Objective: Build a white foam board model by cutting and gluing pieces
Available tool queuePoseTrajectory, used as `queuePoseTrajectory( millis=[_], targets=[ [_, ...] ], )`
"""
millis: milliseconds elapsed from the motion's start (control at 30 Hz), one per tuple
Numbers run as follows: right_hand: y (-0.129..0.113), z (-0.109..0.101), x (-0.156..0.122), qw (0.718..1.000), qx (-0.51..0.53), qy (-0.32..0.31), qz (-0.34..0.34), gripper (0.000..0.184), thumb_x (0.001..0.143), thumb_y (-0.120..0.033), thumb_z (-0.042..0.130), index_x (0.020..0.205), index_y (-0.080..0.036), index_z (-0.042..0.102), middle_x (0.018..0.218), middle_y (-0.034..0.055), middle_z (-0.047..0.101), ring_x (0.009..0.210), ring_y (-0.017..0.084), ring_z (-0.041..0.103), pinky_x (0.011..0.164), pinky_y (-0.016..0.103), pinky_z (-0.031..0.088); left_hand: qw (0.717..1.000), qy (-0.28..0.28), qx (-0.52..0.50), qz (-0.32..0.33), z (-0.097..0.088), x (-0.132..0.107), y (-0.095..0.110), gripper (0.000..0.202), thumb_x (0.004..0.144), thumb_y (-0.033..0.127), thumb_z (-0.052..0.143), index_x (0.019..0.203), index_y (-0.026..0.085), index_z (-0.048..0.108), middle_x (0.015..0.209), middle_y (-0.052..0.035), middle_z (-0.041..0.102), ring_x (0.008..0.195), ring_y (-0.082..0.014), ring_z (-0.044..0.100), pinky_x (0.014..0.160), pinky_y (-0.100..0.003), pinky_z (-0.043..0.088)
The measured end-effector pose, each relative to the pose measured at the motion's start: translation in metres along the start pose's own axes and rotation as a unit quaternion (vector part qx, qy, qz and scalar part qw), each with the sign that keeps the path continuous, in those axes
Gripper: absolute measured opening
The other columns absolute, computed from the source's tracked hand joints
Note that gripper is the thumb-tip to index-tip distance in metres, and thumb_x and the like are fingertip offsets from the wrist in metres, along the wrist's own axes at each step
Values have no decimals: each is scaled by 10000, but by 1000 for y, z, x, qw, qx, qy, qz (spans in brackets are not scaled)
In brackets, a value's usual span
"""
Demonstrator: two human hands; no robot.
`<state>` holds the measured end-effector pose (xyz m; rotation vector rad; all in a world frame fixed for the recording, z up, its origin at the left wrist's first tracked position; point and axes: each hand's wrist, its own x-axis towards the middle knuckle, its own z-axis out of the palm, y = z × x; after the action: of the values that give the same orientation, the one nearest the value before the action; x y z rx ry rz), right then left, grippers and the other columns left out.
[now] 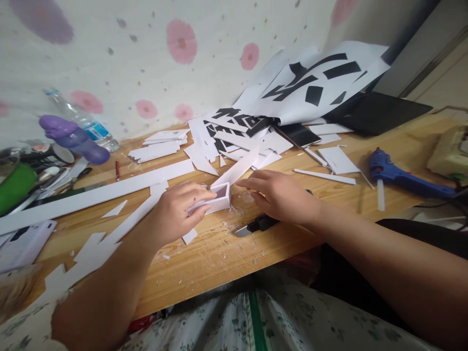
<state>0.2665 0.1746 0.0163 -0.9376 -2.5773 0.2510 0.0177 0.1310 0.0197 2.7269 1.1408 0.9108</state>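
Observation:
A small open white foam-board box rests on the wooden table, close to the front edge. My left hand is wrapped around the box's left side, fingers closed on it. My right hand lies just right of the box, its fingers stretched toward the box's upper corner, where a long white foam strip leans away. Whether the fingertips touch the strip is unclear. Under my right wrist lies a black-handled utility knife, blade pointing left.
White foam-board strips and offcuts cover the left and middle. Printed black-and-white sheets are piled at the back over a dark laptop. A blue glue gun lies right. A water bottle, purple object and scissors sit left.

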Motion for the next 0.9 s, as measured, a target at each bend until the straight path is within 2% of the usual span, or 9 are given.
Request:
queuePoseTrajectory(
  millis=[100, 233, 367, 533, 733, 900],
  targets=[
    [-1, -1, -1, 1000, -1, 1, 1, 406, 819, -73, 455, 1174, -145, 637, 908, 98, 650, 802, 190, 596, 716, 296, 446, 1000, 9, 16, -13, -2, 1, -1, 173, 841, 133, 556, 980, 189, 642, 928, -53, 690, 859, -148, 636, 755, -282, 518],
    [-1, -2, -2, 1000, -3, 1, -6, 389, 818, -71, 457, 1147, -148, 651, 897, 97, 652, 793, 188, 593, 712, 291, 443, 998, -1, 13, -69, -6, 1, -1, 95, 829, 214, 574, 901, 186, 630, 874, -41, 680, 770, -137, 626, 708, -271, 519],
    [-1, -3, -3, 1000, -2, 1, -12, 380, 827, -85, 444, 1140, -136, 653, 892, 110, 654, 793, 199, 590, 710, 304, 447, 987, -32, -48, -152, -10, 2, -2, 91, 808, 254, 582, 769, 179, 617, 756, -8, 670, 675, -118, 605, 628, -229, 499],
    [-3, -4, -5, 1000, 9, 10, -27, 397, 834, -86, 425, 1163, -136, 642, 896, 102, 650, 788, 194, 581, 706, 308, 444, 961, -47, -128, -239, -14, 3, -4, 168, 820, 285, 550, 719, 165, 612, 645, 2, 616, 568, -94, 529, 499, -194, 422],
    [-6, 1, -7, 996, -2, 23, -88, 480, 825, -48, 433, 1268, -170, 575, 911, 90, 643, 784, 189, 558, 717, 322, 444, 927, -103, -199, -300, -16, 3, -8, 152, 778, 303, 604, 723, 163, 613, 667, 3, 594, 583, -97, 523, 503, -202, 421],
    [-9, 5, -7, 993, -20, 22, -111, 490, 834, -50, 446, 1291, -192, 558, 958, 92, 646, 820, 197, 562, 754, 343, 456, 915, -116, -227, -313, -16, 3, -9, 152, 778, 299, 600, 712, 163, 598, 662, 11, 574, 578, -92, 500, 504, -204, 396]
  ],
)
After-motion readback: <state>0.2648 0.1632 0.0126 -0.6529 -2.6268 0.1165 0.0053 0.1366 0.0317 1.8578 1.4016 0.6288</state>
